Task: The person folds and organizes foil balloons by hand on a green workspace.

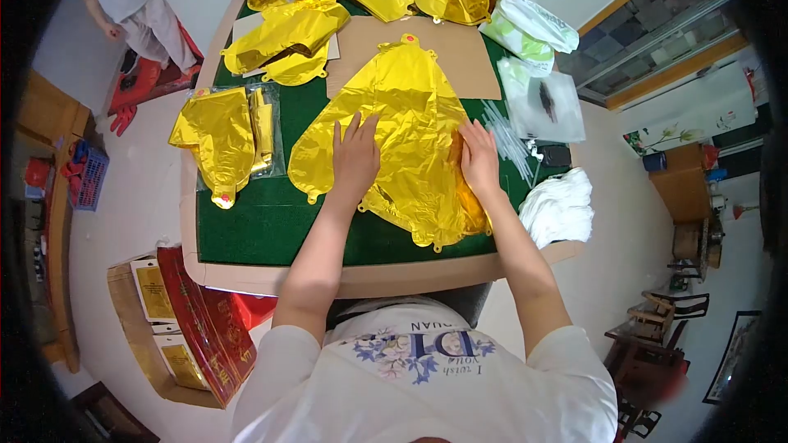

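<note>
A large deflated gold foil balloon (402, 115) lies spread over the green table top, a red dot on its top tab. My left hand (355, 152) rests flat on the balloon's left part, fingers stretched and slightly apart. At its right edge my right hand (479, 154) lies with fingers extended against the foil, which is folded under along that side. Neither hand grips anything that I can see; my right thumb is partly hidden. Left of my left hand, another gold foil balloon (215, 135) lies folded beside a clear plastic packet (264, 131).
A cardboard sheet (460, 57) and more gold foil balloons (287, 41) cover the far side. Thin clear straws (509, 139), a plastic bag (542, 102) and a white bundle (558, 207) sit at right. A red-sided box (201, 324) stands on the floor. Another person (135, 8) stands far left.
</note>
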Demonstrator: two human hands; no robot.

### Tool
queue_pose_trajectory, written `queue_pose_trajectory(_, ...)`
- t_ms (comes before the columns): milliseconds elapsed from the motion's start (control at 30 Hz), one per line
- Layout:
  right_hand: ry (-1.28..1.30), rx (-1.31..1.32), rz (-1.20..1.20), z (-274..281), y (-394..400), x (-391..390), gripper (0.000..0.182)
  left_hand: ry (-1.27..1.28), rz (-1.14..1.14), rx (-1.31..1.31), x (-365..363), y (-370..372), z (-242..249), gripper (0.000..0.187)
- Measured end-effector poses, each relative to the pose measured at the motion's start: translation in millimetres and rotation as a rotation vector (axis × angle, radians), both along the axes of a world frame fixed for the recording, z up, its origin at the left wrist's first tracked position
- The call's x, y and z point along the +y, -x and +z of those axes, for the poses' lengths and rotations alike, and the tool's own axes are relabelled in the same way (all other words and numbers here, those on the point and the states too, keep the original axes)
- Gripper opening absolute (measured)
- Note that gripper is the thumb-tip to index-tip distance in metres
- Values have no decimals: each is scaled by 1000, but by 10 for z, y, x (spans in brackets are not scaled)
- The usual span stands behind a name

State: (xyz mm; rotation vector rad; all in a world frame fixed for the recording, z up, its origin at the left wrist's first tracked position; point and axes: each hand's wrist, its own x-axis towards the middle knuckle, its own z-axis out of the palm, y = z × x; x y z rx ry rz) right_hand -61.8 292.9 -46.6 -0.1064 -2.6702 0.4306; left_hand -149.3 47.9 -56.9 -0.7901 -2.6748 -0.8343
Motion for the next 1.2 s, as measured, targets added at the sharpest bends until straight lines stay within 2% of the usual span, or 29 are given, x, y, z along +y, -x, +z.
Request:
queue_pose_trajectory(767, 42, -29, 12, -131, -98, 46, 35, -25, 1, -26, -2, -40, 33, 45)
queue_pose_trajectory(833, 50, -32, 10, -143, -92, 49, 35, 46, -74, 117, 36, -29, 72, 44)
queue_pose_trajectory(967, 35, -25, 9, -154, -100, 47, 35, 167, -230, 132, 171, -91, 95, 42)
queue_pose_trajectory(1200, 29, 9, 9, -153, -85, 39, 34, 245, -251, 57, 259, -128, -50, 50)
